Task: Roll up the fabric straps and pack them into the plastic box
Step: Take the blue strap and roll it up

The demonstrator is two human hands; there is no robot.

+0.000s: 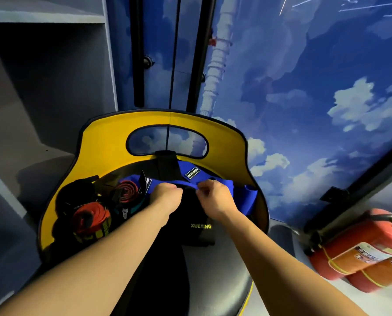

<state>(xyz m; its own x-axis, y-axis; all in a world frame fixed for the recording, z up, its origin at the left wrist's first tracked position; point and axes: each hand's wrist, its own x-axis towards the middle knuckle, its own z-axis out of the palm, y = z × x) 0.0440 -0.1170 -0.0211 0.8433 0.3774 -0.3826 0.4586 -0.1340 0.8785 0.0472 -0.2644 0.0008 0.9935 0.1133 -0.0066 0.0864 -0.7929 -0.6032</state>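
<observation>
Pinching a blue strap [215, 185] between them, the left hand [165, 197] and right hand [213, 199] work close together over a yellow-rimmed seat [103, 151]. Each grip is curled, fingertips closed on the strap's near edge; the band passes just beyond the knuckles, touching both hands. Its long axis runs left to right across the seat back, the right end drooping over the seat's right edge. Two black labels are sewn on the blue fabric, one [192, 172] above the hands and one [147, 182] beside the left hand; their lettering is too small to read. Yellow letters "XUEYING" [200, 226] appear on the black seat centre below the wrists. Rolled straps lie at the seat's left edge: a red-and-black coil [127, 190] and an orange roll [90, 216] nearer the viewer. Red fire extinguishers [359, 254] lie on the floor to the right, labels blurred.
</observation>
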